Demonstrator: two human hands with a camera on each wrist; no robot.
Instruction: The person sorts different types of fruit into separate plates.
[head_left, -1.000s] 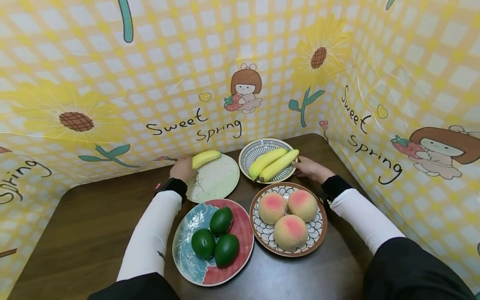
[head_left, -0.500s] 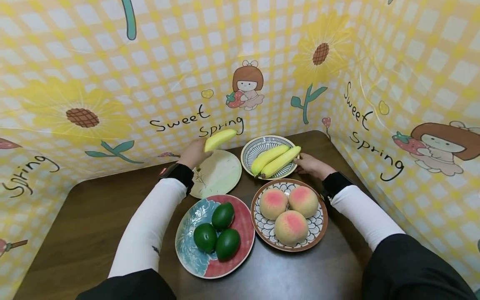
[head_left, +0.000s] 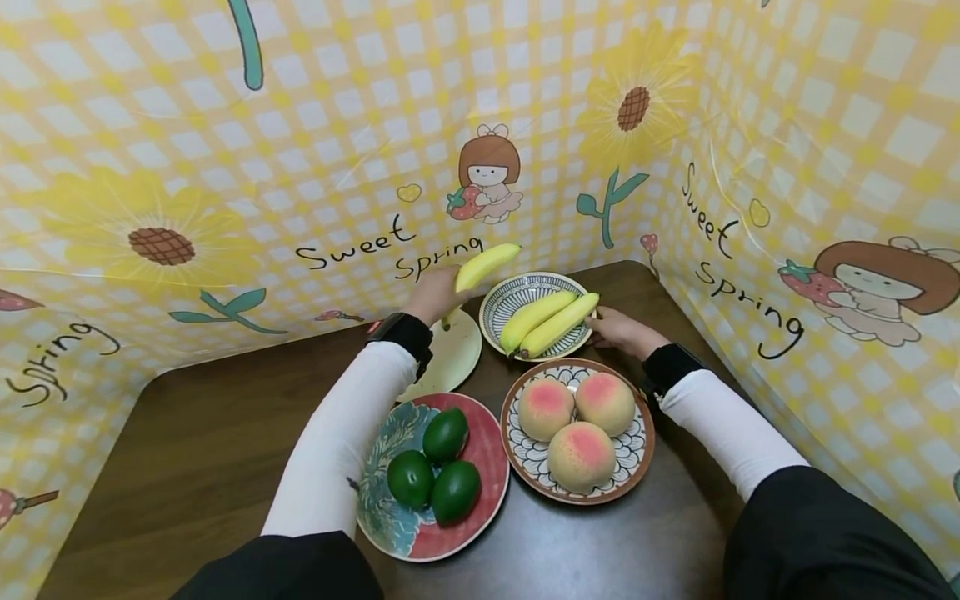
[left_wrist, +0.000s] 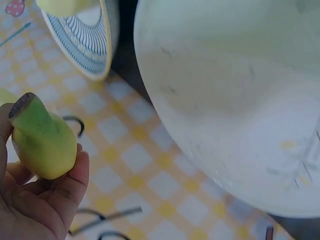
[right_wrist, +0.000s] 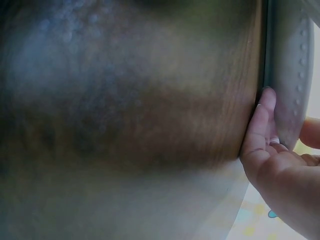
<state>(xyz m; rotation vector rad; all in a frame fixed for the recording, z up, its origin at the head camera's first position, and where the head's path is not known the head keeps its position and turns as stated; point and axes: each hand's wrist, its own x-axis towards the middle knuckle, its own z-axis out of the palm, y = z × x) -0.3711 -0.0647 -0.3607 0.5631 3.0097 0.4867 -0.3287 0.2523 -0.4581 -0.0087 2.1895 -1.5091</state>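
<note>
My left hand (head_left: 435, 293) grips a yellow banana (head_left: 487, 263), raised above the far edge of a pale green plate (head_left: 461, 354). The left wrist view shows the banana's greenish stem end (left_wrist: 37, 120) poking out between fingers and thumb. To its right is a blue-and-white patterned bowl (head_left: 513, 292) with two bananas (head_left: 553, 323) in it, lying side by side. My right hand (head_left: 624, 332) holds this bowl by its right rim. Seen from the right wrist, fingers reach beneath the bowl's wall (right_wrist: 292, 65) while the thumb side rests against its edge.
Nearer me, a red-and-blue plate (head_left: 491, 500) bears three dark green avocado-like fruits (head_left: 454, 492). Beside it a brown-rimmed plate (head_left: 637, 475) carries three peaches (head_left: 581, 457). A checked cloth (head_left: 337, 142) hangs behind and to the right of the dark wooden table (head_left: 187, 450).
My left hand has lifted the banana up off the pale green plate and carried it right, toward the bowl. The right hand stays at the bowl's rim.
</note>
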